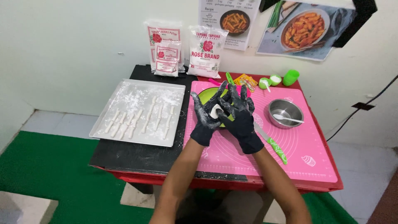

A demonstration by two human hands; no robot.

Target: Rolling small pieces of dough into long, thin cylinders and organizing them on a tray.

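The piece of white dough [216,111] sits between the two black-gloved palms, just above the green plate [206,94] that lies on the pink mat [298,153]. It looks soft and light, the sort of lump that gives under any pressure and takes whatever shape the palms press into it. It is probably a little tacky too (the gloves are smeared with white flour, which should keep it from sticking). A flat, even hold between the palms suits it better than a pinch at the tips, which would likely dent or tear it.

The left hand [204,118] lies under and to the left of the dough, its fingers [198,104] spread and pointing away from the body. The right hand [239,116] crosses over it, fingers also fanned out, its palm against the dough.

The dough is a small, pale, smooth lump, mostly hidden by the gloves.

Left of the pink mat a metal tray [178,120] dusted with flour holds rows of thin white dough sticks [137,118]. Right of the plate, on the mat, stand a steel bowl [290,107] with a white spoon [287,119] and a green-handled knife [277,150].
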